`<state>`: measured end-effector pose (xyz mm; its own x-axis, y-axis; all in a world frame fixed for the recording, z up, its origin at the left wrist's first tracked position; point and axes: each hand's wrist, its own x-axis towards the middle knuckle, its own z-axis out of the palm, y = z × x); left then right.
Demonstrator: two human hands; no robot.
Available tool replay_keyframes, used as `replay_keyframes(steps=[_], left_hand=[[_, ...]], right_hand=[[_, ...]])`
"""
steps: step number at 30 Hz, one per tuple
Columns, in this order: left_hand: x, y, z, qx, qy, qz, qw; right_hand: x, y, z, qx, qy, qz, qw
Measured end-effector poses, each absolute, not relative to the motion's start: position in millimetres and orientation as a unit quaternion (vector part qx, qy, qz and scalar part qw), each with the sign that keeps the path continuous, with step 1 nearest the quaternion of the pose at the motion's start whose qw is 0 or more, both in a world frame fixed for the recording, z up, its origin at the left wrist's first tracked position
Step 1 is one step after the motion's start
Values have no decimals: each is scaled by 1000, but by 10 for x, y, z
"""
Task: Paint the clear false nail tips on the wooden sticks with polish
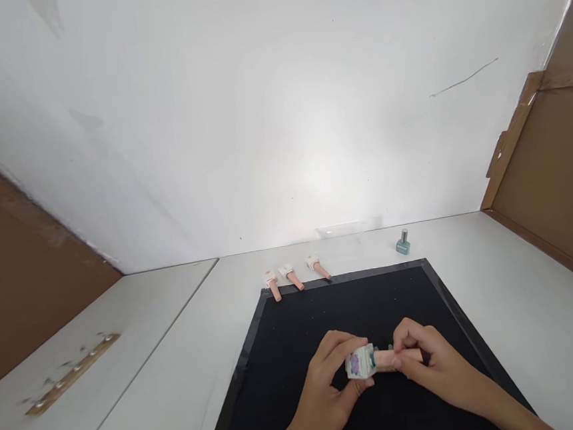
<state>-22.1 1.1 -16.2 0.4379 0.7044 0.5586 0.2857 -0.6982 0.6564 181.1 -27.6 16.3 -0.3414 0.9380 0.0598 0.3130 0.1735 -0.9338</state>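
Note:
My left hand [326, 385] is closed around the white body of a nail polish bottle [360, 362], which has a purple and teal pattern on its end. The bottle lies sideways over a black mat [320, 319]. Pinched in my right hand [432, 363] is its long pink cap [385, 358], pointing to the right. Cap and body look joined or nearly so; I cannot tell whether the cap is loose. Something tan with small upright bits shows just beneath the cap, mostly hidden by the bottle and my fingers.
Beyond the mat's back edge lie several things: white nail polish bottles with pink caps [292, 277] and a teal polish bottle with a silver cap [403, 243]. A wooden strip with metal hooks [74, 374] rests at the left. Brown cardboard panels [548, 172] flank the white table.

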Motion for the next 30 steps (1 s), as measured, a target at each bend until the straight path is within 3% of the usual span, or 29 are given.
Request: replay_keyframes(steps=[6,12,20,26,30], left_hand=[[-264,38,-146,873,272,403,47],[-261,13,-117,876,270,395,-53],[-230,-30,-155,861,260,437,28],[-233,33,-198,787,372,472,138],[-312,175,-224,708,494,463,200]], right_hand=[[1834,-259,113,-449,-804,272,279],[1813,-240,46,-438,-832,212,265],[1796,-272,2,-450,-716,413,339],[1949,-231,114,-484,-712,354,366],[2145,-135,170,-552,-725,317,263]])
